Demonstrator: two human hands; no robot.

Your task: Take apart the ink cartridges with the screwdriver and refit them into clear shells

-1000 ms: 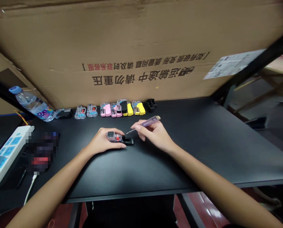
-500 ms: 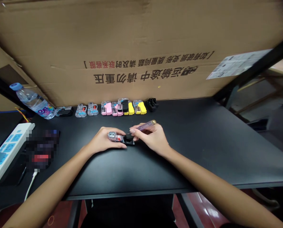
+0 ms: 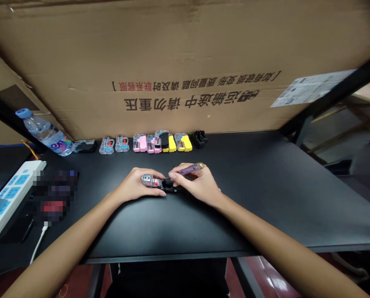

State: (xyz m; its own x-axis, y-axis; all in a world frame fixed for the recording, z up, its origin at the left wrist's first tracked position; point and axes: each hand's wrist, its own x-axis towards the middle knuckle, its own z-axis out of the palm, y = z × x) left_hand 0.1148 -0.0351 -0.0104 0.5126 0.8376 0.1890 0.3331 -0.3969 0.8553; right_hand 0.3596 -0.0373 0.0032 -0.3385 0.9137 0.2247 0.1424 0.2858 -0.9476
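Note:
On the black table (image 3: 178, 227), my left hand (image 3: 138, 185) is closed around a small device (image 3: 157, 183) with a clear body, a red part and a black end that points right. My right hand (image 3: 197, 182) grips a screwdriver (image 3: 189, 169) with a translucent purple handle. The screwdriver leans down to the left, its tip at the top side of the device's black end. Whether the tip touches a screw is too small to tell. My right fingertips are close beside the black end.
Along the cardboard (image 3: 172, 49) at the back lie several clear, pink and yellow devices (image 3: 183, 142) and black parts (image 3: 200, 139). A water bottle (image 3: 48, 132) leans at the back left. Nearer on the left are a power strip (image 3: 15, 190) and a white cable (image 3: 39, 244).
The screwdriver's handle has tilted lower, closer to level, and my right hand has shifted slightly. The whole view has moved a little. My left hand keeps its hold on the device.

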